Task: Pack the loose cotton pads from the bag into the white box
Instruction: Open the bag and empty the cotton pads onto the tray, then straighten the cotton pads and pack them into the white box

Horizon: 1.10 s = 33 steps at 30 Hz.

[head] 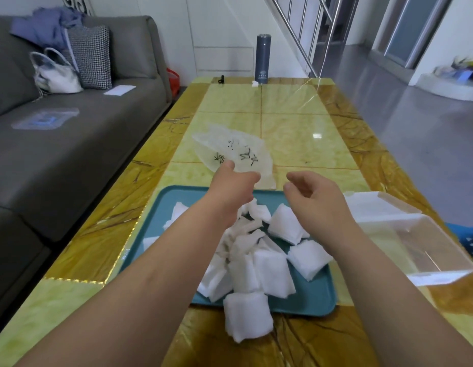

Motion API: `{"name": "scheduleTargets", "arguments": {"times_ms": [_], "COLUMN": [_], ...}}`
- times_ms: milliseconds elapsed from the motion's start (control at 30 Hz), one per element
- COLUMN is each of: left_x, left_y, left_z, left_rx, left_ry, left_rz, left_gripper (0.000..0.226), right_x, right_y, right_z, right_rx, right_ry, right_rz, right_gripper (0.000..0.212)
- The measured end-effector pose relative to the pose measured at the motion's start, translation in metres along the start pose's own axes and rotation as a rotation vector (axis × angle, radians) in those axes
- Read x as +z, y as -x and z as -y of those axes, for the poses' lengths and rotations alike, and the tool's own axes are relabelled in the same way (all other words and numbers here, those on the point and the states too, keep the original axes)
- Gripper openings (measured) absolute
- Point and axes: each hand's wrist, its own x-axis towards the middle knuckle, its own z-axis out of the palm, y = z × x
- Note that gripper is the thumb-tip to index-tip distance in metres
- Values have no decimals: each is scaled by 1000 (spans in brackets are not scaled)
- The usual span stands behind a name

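Loads of cotton pads sit heaped on the teal tray, with one stack hanging off its near edge. Just above them the right hand is loose and empty, and the white box sits just to its right, long side running away. Further out the left hand meets the bag, can't tell if it's pinching it. Glossy yellow counter, grey sofa on the left.

cotton pads white, tray teal. bag see-through whitish w/ black print. box clear-ish white. tabletop yellow-green marble, brown veined border. sofa grey, cushion black-white houndstooth, bottle dark blue-grey.
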Motion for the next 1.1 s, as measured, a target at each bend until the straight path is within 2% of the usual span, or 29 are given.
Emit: {"name": "scheduleTargets", "arguments": {"times_ms": [100,200,267,333,433,500,567,700,767,833,900,967,1033,1100], "left_x": [4,12,12,9,-1,-10,-16,-27,-34,-37,-36,-35,-35,-36], "left_y": [21,54,75,92,101,105,109,114,116,113,106,99,93,87], "left_z": [2,10,18,24,35,42,50,54,55,59,63,66,68,70], "left_rx": [107,288,408,508,466,378,366,343,315,342,379,380,349,326], "left_ry": [-125,-389,-609,-822,-1045,-1076,-1070,-1120,-1193,-1270,-1280,-1230,-1168,-1081], "left_rz": [-34,52,93,111,207,274,316,391,453,470,450,448,471,466], "left_gripper": [63,30,19,22,49,67,83,113,121,120,110,97,86,68], "right_x": [-13,-31,-43,-55,-58,-51,-43,-27,-22,-18,-14,-12,-12,-14], "right_y": [10,30,45,58,65,66,62,48,48,53,61,70,75,76], "right_z": [-5,-14,-16,-20,-29,-35,-40,-47,-44,-36,-24,-15,-13,-18], "right_rx": [-25,-28,52,167,267,266,239,188,41,-129,-188,-136,-37,56], "right_ry": [121,410,701,898,794,738,738,689,681,626,555,627,781,808], "right_rz": [-33,-97,-29,102,253,304,273,203,128,69,94,189,337,463], "right_gripper": [29,23,33,45,49,35,25,43,45,39,26,21,30,38]}}
